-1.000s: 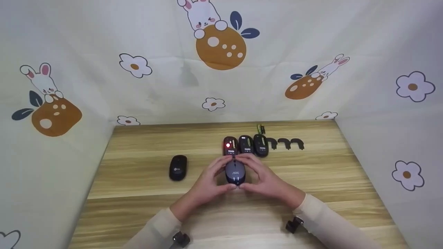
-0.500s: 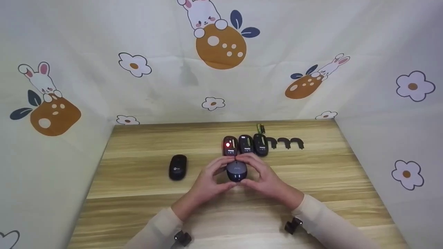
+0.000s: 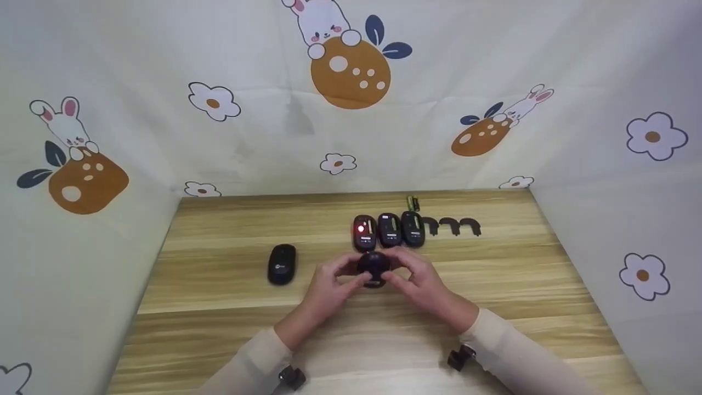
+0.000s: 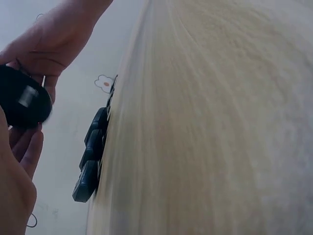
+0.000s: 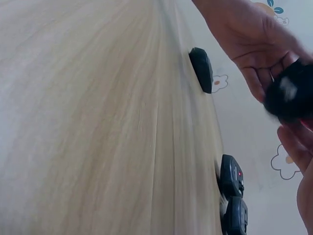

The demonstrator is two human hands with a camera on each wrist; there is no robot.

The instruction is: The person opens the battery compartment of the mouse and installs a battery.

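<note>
A dark computer mouse (image 3: 373, 262) is held between both hands, up off the table in the wrist views. My left hand (image 3: 327, 282) grips its left side and my right hand (image 3: 418, 278) its right, thumbs on the near face and fingers behind. Its dark underside, with a pale label, is partly turned toward the head camera. In the left wrist view the mouse (image 4: 24, 98) shows that label, blurred. Just beyond the hands, three black mice (image 3: 364, 233) lie upside down in a row, batteries showing in their uncovered bays; the leftmost glows red.
Left of the hands, another black mouse (image 3: 282, 264) lies right side up. Three curved black covers (image 3: 450, 226) sit right of the row, and small batteries (image 3: 412, 203) lie behind it. A patterned cloth (image 3: 263, 148) walls the wooden table (image 3: 219, 340) at back and sides.
The held mouse has been tipped over: its grey logo top faced up before, and now its dark underside shows. Both thumbs have moved up onto it. The other items stay put.
</note>
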